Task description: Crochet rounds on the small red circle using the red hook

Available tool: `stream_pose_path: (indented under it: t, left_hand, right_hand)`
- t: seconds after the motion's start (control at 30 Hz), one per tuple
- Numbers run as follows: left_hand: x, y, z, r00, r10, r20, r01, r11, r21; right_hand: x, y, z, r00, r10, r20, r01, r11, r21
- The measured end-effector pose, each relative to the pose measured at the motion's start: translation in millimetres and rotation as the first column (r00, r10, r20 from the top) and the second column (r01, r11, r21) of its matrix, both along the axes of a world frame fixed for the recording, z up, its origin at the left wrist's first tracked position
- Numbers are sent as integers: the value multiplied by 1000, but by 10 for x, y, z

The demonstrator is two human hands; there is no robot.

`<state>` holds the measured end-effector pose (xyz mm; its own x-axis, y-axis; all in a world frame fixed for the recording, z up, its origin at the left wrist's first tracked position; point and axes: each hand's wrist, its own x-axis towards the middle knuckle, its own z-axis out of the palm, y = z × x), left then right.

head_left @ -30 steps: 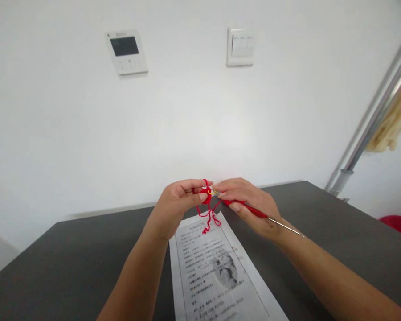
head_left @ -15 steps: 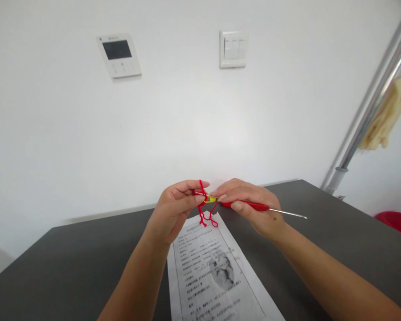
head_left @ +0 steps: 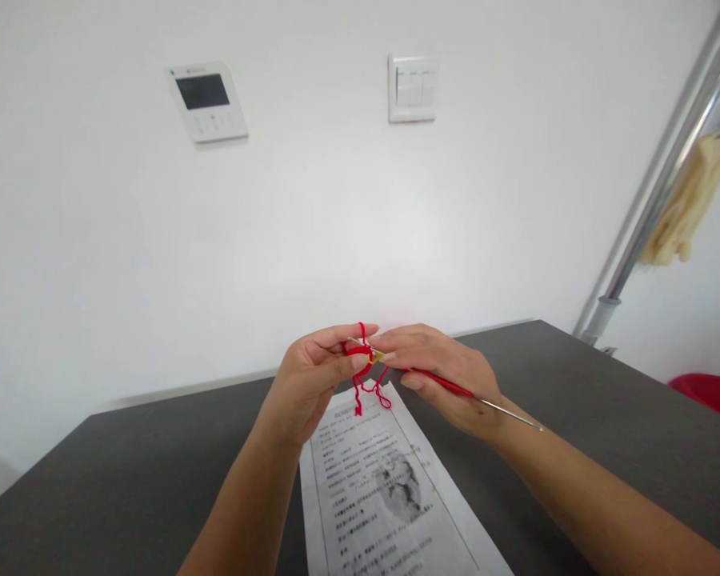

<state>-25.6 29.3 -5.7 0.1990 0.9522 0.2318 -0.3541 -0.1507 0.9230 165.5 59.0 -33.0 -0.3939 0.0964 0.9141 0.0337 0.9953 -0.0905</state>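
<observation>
My left hand (head_left: 318,372) pinches a small piece of red crochet work (head_left: 360,359) between thumb and fingers, with a strand of red yarn (head_left: 362,330) running over the index finger. In my right hand (head_left: 447,372) is a double-ended crochet hook (head_left: 450,386) with a red grip. Its left tip lies at the crochet work, and its other metal end points down to the right past the wrist. A small yellow stitch marker (head_left: 375,359) sits at the work, partly covered by fingers. Loose red yarn ends (head_left: 358,400) dangle below, over the paper.
A printed sheet of paper (head_left: 360,496) lies on the dark table (head_left: 186,464) beneath my hands. Behind is a white wall with an intercom panel (head_left: 207,104) and a switch (head_left: 413,88). To the right are a metal pole (head_left: 654,208), a yellowish cloth (head_left: 684,200) and a red object (head_left: 708,396).
The hook has tilted, its right end dropping and its left tip rising at the work. My right hand has shifted slightly left, and the yellow marker is more covered.
</observation>
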Motion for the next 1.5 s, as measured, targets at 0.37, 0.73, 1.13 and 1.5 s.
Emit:
stream_pose_path:
  t: [0.37,0.73,1.13,1.5]
  left_hand:
    - [-72,12,3,994,-87,-61,87,996,-1]
    - [-29,-6,-61,982,113,-152,-94,988,126]
    - [196,-56,-130,948,315,-35,-309,943,122]
    - [25,-16,-22,939,-275,207,294,953,-69]
  right_hand:
    - [5,-22,-3,999,37,-4,-37,999,36]
    - [-33,-18,-19,1000,-1,12,2,998,-62]
    - [-207,-67,-179,978,-194,-72,196,980,18]
    - [-19,-139,124,998,32,-46,-39,989,-139]
